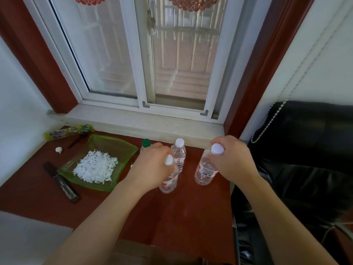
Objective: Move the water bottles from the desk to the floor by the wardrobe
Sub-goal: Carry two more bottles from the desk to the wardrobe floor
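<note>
Several clear plastic water bottles stand on the red-brown desk (172,217) below the window. My left hand (152,165) grips the neck of a white-capped bottle (169,182) near the desk's middle. My right hand (231,159) grips the neck of another white-capped bottle (205,172) at the desk's right side. Between and behind them a third white-capped bottle (179,153) stands free by the sill. A green-capped bottle (146,144) stands behind my left hand, mostly hidden by it.
A green glass dish (122,150) with white shreds lies to the left. Beside it are a dark knife-like tool (61,183), a small spoon (77,140) and a yellow-green packet (68,131). A black leather chair (305,159) stands close to the desk's right edge.
</note>
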A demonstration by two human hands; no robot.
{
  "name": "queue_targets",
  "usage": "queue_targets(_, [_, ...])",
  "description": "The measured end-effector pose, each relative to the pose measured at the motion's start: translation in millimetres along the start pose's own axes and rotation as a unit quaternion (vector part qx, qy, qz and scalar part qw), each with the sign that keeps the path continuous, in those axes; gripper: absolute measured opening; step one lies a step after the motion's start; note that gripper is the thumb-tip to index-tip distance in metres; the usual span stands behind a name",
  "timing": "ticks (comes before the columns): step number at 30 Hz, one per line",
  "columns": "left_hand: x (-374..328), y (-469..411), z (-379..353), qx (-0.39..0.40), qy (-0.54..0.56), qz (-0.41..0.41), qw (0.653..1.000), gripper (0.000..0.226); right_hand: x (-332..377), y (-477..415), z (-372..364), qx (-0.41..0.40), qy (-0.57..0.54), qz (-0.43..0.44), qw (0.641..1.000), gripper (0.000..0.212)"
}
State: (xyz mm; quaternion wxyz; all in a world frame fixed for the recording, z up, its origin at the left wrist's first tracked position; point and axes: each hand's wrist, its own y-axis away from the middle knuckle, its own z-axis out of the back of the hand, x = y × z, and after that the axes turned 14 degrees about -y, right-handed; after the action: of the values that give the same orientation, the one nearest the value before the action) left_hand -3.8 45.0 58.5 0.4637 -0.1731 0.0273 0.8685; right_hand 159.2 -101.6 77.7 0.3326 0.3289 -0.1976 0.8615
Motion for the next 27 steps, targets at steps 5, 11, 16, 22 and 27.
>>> queue_targets(5, [-4,21,15,-0.038,0.001,-0.043,0.998,0.019,20,50,11,-0.045,-0.007,-0.023,0.999,0.021])
queue_targets(11, [4,52,16,-0.015,0.059,-0.098,0.993,0.030,35,122,14,-0.094,-0.004,-0.095,0.991,0.036])
queue_targets(16, [-3,76,20,0.012,0.071,-0.166,0.984,0.030,51,191,15,-0.176,-0.023,-0.143,0.974,0.034])
queue_targets(22, [-38,111,31,0.036,0.079,-0.243,0.966,0.032,60,269,23,-0.247,0.000,-0.189,0.951,0.040])
queue_targets(27, [-79,147,31,0.053,0.107,-0.323,0.939,0.029,68,339,39,-0.308,-0.019,-0.232,0.923,0.037])
